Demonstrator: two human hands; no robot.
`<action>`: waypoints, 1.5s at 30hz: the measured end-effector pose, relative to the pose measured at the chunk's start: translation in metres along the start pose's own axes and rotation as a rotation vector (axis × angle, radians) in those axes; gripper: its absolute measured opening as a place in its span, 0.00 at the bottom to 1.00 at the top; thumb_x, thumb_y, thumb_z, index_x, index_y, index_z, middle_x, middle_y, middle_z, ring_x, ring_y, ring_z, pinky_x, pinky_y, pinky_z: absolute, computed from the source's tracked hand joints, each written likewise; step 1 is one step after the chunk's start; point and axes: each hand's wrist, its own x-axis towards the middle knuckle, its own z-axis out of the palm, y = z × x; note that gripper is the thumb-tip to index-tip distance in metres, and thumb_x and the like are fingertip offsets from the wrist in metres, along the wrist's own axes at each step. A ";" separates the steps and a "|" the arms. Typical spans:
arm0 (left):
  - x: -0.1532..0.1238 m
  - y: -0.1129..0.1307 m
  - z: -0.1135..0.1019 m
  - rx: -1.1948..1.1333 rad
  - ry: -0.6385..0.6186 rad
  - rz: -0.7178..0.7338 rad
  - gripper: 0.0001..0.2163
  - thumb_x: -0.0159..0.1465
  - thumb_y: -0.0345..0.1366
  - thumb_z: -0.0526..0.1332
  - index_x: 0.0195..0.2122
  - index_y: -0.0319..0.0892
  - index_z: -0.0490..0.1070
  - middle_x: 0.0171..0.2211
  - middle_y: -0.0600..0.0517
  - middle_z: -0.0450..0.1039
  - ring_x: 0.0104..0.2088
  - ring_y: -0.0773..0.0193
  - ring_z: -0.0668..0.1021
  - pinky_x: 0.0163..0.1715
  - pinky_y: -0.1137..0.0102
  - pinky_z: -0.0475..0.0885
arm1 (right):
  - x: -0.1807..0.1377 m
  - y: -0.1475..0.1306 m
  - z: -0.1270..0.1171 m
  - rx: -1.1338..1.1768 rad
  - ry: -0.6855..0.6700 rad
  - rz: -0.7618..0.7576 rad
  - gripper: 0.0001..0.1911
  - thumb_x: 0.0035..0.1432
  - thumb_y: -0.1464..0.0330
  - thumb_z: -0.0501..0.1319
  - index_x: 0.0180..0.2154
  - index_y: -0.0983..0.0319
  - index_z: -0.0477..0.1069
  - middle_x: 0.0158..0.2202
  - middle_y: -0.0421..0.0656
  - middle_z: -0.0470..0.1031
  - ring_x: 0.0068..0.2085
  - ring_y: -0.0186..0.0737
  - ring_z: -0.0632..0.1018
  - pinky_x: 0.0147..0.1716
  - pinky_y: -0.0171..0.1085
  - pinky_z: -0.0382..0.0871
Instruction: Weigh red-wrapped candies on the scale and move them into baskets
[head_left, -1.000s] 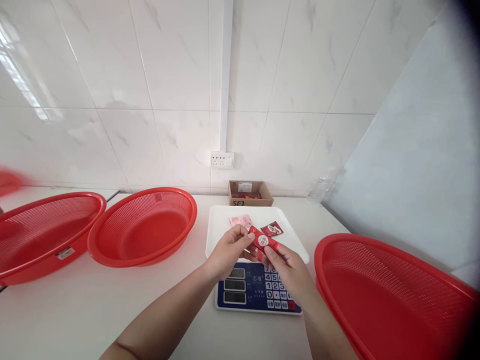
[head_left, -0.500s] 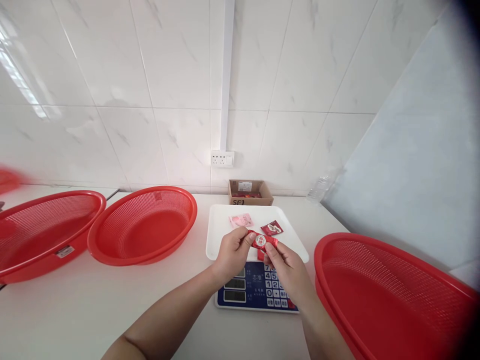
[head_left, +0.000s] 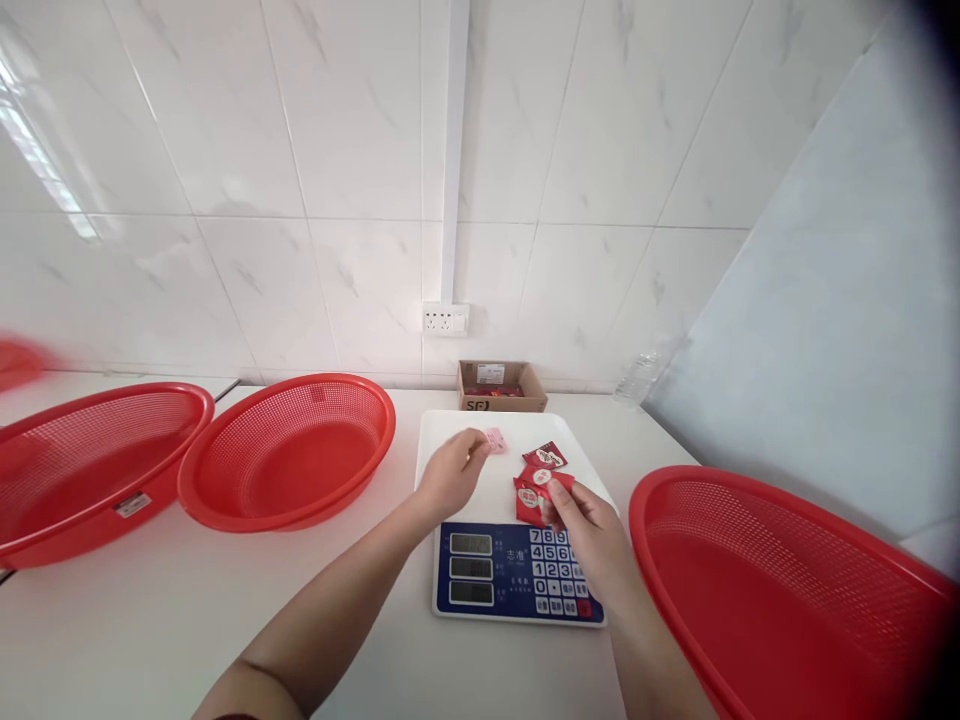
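My right hand (head_left: 592, 525) pinches a red packet (head_left: 543, 477) with a round white label, held over the front of the white scale pan (head_left: 491, 490). Just below it shows another red packet (head_left: 529, 505), partly covered by the held one. A dark red packet (head_left: 545, 455) lies on the pan behind these. At the left of the pan, the closed fingers of my left hand (head_left: 452, 472) are at a pink packet (head_left: 495, 440). Much of that packet is hidden by the fingers. The scale's blue keypad panel (head_left: 517, 585) faces me.
A small cardboard box (head_left: 501, 403) with red packets stands behind the scale by the wall. Left are an oval red basket (head_left: 375, 470) and a second red basket (head_left: 67, 540). Another red basket (head_left: 645, 500) stands close on the right. A clear plastic item (head_left: 637, 380) lies back right.
My left hand has let go of the red packet and moved up and left to the pink packet. My right hand keeps the red packet, now shifted slightly right.
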 end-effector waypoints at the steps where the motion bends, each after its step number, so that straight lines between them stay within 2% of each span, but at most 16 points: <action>1: 0.007 -0.005 -0.003 0.044 0.020 0.002 0.13 0.64 0.41 0.47 0.44 0.41 0.64 0.46 0.44 0.68 0.49 0.56 0.68 0.48 0.60 0.62 | 0.003 0.002 -0.003 -0.038 0.035 -0.001 0.19 0.54 0.52 0.55 0.24 0.60 0.66 0.20 0.36 0.66 0.24 0.33 0.66 0.25 0.32 0.61; 4: 0.026 -0.014 -0.007 0.196 -0.028 0.031 0.18 0.61 0.39 0.53 0.52 0.41 0.60 0.55 0.43 0.61 0.57 0.53 0.60 0.54 0.59 0.55 | 0.010 0.005 -0.007 -0.149 0.096 0.016 0.20 0.53 0.50 0.54 0.24 0.60 0.66 0.21 0.38 0.68 0.25 0.36 0.69 0.27 0.33 0.62; 7: 0.041 -0.019 -0.003 0.319 -0.128 0.049 0.23 0.59 0.41 0.56 0.54 0.38 0.60 0.55 0.40 0.62 0.57 0.50 0.60 0.54 0.58 0.55 | 0.014 0.004 -0.007 -0.243 0.092 0.023 0.22 0.52 0.48 0.53 0.26 0.60 0.67 0.22 0.40 0.71 0.27 0.40 0.72 0.28 0.35 0.64; 10: 0.049 -0.022 0.002 0.423 -0.182 0.049 0.19 0.60 0.40 0.55 0.51 0.38 0.63 0.50 0.40 0.67 0.55 0.48 0.63 0.52 0.56 0.56 | 0.014 0.001 -0.005 -0.327 0.019 -0.019 0.22 0.53 0.48 0.51 0.27 0.61 0.68 0.23 0.41 0.73 0.27 0.40 0.73 0.26 0.35 0.65; 14: 0.047 -0.026 0.005 0.505 -0.174 0.059 0.14 0.61 0.34 0.52 0.48 0.41 0.65 0.44 0.44 0.71 0.49 0.53 0.70 0.49 0.59 0.61 | 0.015 0.000 -0.006 -0.488 -0.009 -0.080 0.22 0.55 0.50 0.49 0.27 0.60 0.68 0.23 0.41 0.75 0.27 0.40 0.75 0.26 0.34 0.64; 18: 0.039 -0.029 0.002 0.531 -0.114 0.064 0.19 0.59 0.31 0.54 0.52 0.42 0.61 0.47 0.45 0.68 0.48 0.57 0.70 0.46 0.64 0.65 | 0.018 0.002 -0.009 -0.614 0.043 -0.093 0.22 0.56 0.50 0.48 0.27 0.59 0.69 0.26 0.43 0.77 0.28 0.42 0.76 0.26 0.35 0.64; 21: 0.032 -0.023 0.002 0.558 -0.072 0.086 0.18 0.60 0.33 0.54 0.53 0.41 0.61 0.52 0.43 0.64 0.54 0.53 0.64 0.52 0.60 0.60 | 0.020 0.004 -0.010 -0.644 0.092 -0.106 0.21 0.56 0.51 0.47 0.29 0.58 0.70 0.28 0.44 0.78 0.31 0.44 0.76 0.29 0.36 0.65; 24: 0.024 -0.011 0.010 0.567 -0.100 0.163 0.17 0.61 0.40 0.55 0.51 0.42 0.64 0.55 0.45 0.60 0.58 0.53 0.58 0.57 0.59 0.53 | 0.020 0.005 -0.010 -0.628 0.149 -0.094 0.22 0.56 0.51 0.47 0.31 0.59 0.70 0.30 0.44 0.78 0.33 0.44 0.77 0.31 0.37 0.65; 26: 0.019 -0.002 0.019 0.559 -0.158 0.220 0.18 0.61 0.45 0.55 0.51 0.43 0.65 0.55 0.47 0.61 0.59 0.53 0.57 0.57 0.59 0.52 | 0.020 0.006 -0.010 -0.620 0.175 -0.085 0.22 0.56 0.51 0.47 0.32 0.59 0.70 0.30 0.45 0.77 0.32 0.43 0.77 0.31 0.37 0.65; 28: 0.014 0.005 0.028 0.543 -0.231 0.255 0.20 0.60 0.47 0.55 0.50 0.43 0.65 0.56 0.46 0.61 0.60 0.51 0.56 0.57 0.56 0.51 | 0.019 0.007 -0.011 -0.622 0.177 -0.091 0.22 0.56 0.51 0.47 0.32 0.59 0.70 0.30 0.44 0.77 0.32 0.42 0.76 0.30 0.36 0.65; 32: 0.010 0.008 0.037 0.452 -0.334 0.240 0.16 0.59 0.44 0.57 0.44 0.40 0.68 0.53 0.43 0.63 0.60 0.45 0.54 0.57 0.51 0.49 | 0.016 0.006 -0.013 -0.668 0.170 -0.124 0.22 0.57 0.52 0.46 0.30 0.59 0.69 0.29 0.44 0.77 0.30 0.41 0.75 0.28 0.35 0.64; 35: 0.010 0.004 0.034 0.380 -0.315 0.197 0.14 0.56 0.42 0.60 0.40 0.40 0.68 0.47 0.43 0.69 0.57 0.46 0.61 0.53 0.54 0.55 | 0.014 0.006 -0.014 -0.720 0.155 -0.120 0.22 0.58 0.51 0.45 0.29 0.59 0.68 0.27 0.44 0.76 0.28 0.41 0.74 0.26 0.35 0.63; 39: 0.005 0.000 0.026 0.237 -0.234 0.092 0.14 0.52 0.38 0.62 0.40 0.41 0.66 0.38 0.45 0.71 0.42 0.50 0.72 0.39 0.61 0.66 | 0.015 0.007 -0.011 -0.720 0.110 -0.149 0.22 0.58 0.51 0.46 0.30 0.59 0.69 0.27 0.43 0.76 0.29 0.41 0.74 0.27 0.36 0.63; 41: 0.001 -0.001 0.021 0.139 -0.179 0.044 0.12 0.53 0.35 0.60 0.40 0.42 0.66 0.35 0.48 0.71 0.37 0.54 0.73 0.37 0.62 0.66 | 0.017 0.007 -0.008 -0.731 0.070 -0.163 0.22 0.57 0.52 0.46 0.28 0.59 0.69 0.26 0.43 0.75 0.27 0.41 0.74 0.27 0.35 0.63; 45: -0.007 -0.002 0.015 -0.126 -0.117 -0.009 0.11 0.57 0.34 0.57 0.42 0.45 0.65 0.35 0.53 0.71 0.36 0.62 0.73 0.38 0.66 0.67 | 0.021 0.007 -0.004 -0.721 -0.031 -0.173 0.22 0.58 0.52 0.47 0.28 0.60 0.70 0.26 0.42 0.75 0.28 0.41 0.74 0.28 0.36 0.64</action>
